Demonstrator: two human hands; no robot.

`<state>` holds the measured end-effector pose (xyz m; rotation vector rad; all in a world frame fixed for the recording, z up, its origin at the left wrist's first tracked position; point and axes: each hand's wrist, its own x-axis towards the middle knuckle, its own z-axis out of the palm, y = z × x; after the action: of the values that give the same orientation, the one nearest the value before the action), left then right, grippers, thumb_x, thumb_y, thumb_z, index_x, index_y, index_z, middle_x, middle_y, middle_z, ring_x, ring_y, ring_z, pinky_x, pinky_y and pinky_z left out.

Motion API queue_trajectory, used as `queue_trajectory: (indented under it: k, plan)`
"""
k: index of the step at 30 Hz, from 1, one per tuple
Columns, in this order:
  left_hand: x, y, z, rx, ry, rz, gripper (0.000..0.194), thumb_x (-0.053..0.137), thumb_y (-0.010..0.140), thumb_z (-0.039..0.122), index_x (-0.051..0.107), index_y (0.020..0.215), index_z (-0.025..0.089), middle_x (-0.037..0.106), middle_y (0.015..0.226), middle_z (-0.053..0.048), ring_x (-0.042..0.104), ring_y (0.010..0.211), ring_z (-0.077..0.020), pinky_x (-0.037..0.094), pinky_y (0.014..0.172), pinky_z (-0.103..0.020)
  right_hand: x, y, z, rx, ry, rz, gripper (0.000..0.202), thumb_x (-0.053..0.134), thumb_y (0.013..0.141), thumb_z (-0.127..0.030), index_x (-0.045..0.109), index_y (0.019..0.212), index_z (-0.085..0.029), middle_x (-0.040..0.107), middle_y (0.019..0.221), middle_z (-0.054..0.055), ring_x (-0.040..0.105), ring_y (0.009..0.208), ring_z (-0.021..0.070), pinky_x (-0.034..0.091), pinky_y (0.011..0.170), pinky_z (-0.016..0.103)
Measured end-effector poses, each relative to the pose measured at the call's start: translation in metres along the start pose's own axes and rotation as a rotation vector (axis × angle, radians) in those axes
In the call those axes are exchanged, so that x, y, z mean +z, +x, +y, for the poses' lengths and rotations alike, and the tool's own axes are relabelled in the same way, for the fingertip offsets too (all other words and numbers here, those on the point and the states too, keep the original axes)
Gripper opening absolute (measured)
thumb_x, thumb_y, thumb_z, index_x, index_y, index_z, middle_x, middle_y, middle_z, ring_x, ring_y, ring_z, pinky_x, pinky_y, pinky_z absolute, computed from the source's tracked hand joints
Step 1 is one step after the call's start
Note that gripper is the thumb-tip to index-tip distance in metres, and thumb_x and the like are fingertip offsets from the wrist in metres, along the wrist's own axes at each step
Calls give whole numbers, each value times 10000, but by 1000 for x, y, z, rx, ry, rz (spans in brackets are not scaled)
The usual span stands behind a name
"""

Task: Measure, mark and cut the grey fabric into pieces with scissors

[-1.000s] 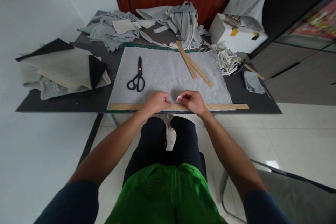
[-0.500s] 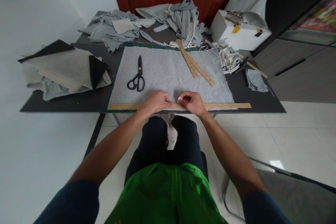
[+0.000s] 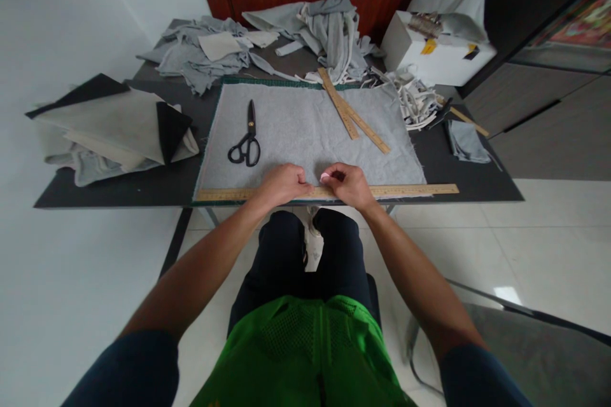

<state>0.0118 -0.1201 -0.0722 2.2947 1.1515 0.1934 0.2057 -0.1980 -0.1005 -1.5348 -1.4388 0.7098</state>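
Only the camera view has shifted slightly. One long ruler (image 3: 410, 190) is pressed on one cloth (image 3: 291, 127), near edge, by left hand (image 3: 284, 183), fingers curled closed. One pink piece (image 3: 325, 177) is pinched in right hand (image 3: 351, 184). Two short rulers (image 3: 366, 128), one scissors (image 3: 249, 140) laid above.

Flat room to pass over the gray cloth (image 3: 296, 133), between the black scissors (image 3: 251, 127) on the left and the two crossed rulers (image 3: 341, 102) on the right. More room at the right front of the bench (image 3: 487, 187), past the end of the long ruler (image 3: 410, 190). In the way: left hand (image 3: 285, 183) and right hand (image 3: 352, 186) at the near edge, a cloth bundle (image 3: 109, 127) far left, and rag heaps (image 3: 334, 38) and a white box (image 3: 420, 57) at the back.
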Motion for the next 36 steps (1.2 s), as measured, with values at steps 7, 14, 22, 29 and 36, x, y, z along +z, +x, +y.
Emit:
queue_trajectory:
  k: [7,14,22,29,36]
  plan:
    - [-2,-1,1,3,-26,-13,207,704,777,386,694,697,196,584,577,28,484,574,-129,261,550,-281,-3,-1,-1,32,21,-20,166,727,805,-352,699,757,-196,667,669,10,563,613,149,449,613,293]
    - [2,0,-2,19,-30,11,204,710,779,385,704,699,197,578,560,24,484,580,-134,272,555,-281,0,1,0,33,7,7,154,707,824,-349,713,785,-199,703,723,30,602,654,166,475,658,310]
    - [-2,-1,2,7,-12,-18,212,707,797,389,718,719,193,593,574,21,489,585,-136,277,564,-283,-4,0,0,37,33,-5,165,732,799,-353,703,756,-197,671,671,15,572,614,157,448,615,304]
    - [-2,0,1,6,-10,-18,196,702,784,374,702,706,194,587,573,19,482,577,-132,266,559,-285,1,3,3,56,34,-10,159,715,813,-352,713,774,-198,697,718,25,604,660,169,473,664,313]
    - [-1,-1,1,5,-8,-13,203,691,781,388,703,707,200,582,571,21,483,582,-137,270,563,-287,1,4,4,48,61,49,178,718,814,-380,712,793,-203,709,741,32,610,661,169,481,661,314]
